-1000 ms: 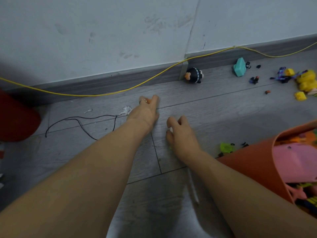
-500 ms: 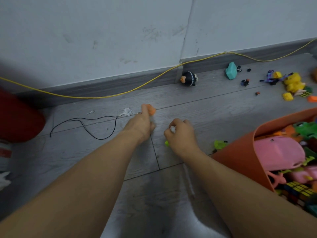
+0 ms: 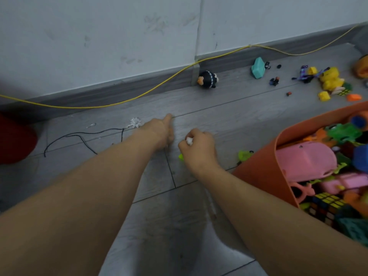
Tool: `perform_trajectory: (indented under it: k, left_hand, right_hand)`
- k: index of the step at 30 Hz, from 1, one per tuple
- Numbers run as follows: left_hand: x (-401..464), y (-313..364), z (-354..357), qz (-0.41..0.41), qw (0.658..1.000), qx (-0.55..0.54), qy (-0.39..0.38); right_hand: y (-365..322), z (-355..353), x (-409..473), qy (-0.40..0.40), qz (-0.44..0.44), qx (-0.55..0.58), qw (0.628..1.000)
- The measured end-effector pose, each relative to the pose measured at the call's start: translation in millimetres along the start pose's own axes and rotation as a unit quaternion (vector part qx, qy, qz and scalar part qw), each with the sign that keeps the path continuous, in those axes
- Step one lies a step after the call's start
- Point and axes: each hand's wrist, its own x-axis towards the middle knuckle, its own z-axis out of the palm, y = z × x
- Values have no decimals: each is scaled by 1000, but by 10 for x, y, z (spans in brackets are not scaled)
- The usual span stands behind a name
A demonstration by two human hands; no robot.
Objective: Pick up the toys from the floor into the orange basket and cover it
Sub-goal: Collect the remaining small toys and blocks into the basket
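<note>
The orange basket [image 3: 256, 174] stands at the right, tilted toward me and full of toys, among them a pink shoe-shaped toy [image 3: 306, 162] and a cube puzzle [image 3: 324, 206]. My left hand [image 3: 161, 131] rests on the floor with its fingers curled in; the small orange toy it held a moment ago is hidden in the fist. My right hand [image 3: 199, 149] is closed on a small white piece [image 3: 189, 140], with a bit of green toy [image 3: 180, 156] showing under the palm. A small green toy [image 3: 244, 155] lies beside the basket wall.
Loose toys lie by the baseboard: a black round figure [image 3: 207, 79], a teal block [image 3: 257, 68], a yellow plush [image 3: 331, 77] and several small bits. A yellow cable [image 3: 139, 96] runs along the wall. A black cord [image 3: 79, 136] and a red object [image 3: 16, 140] are at the left.
My left hand picked up the small orange toy and curled around it. My right hand closed on the white piece and drew back slightly. The view shifted right, showing more of the basket.
</note>
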Motion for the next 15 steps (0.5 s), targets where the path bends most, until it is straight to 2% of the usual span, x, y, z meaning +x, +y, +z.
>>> perform_trajectory:
  k: [5, 8, 10, 15]
  left_hand:
    - [-383, 91, 86, -31, 997, -7, -73]
    - [-612, 157, 248, -50, 994, -57, -82]
    - [-811, 224, 336, -56, 985, -140, -88]
    - [-1181, 184, 365, -34, 977, -194, -81]
  right_hand:
    - [-180, -100, -153, 6, -11, 17, 1000]
    - [-227, -180, -321, 16, -8, 40, 999]
    - [-263, -267, -448, 18, -17, 52, 998]
    - [-342, -492, -620, 27, -46, 37, 998]
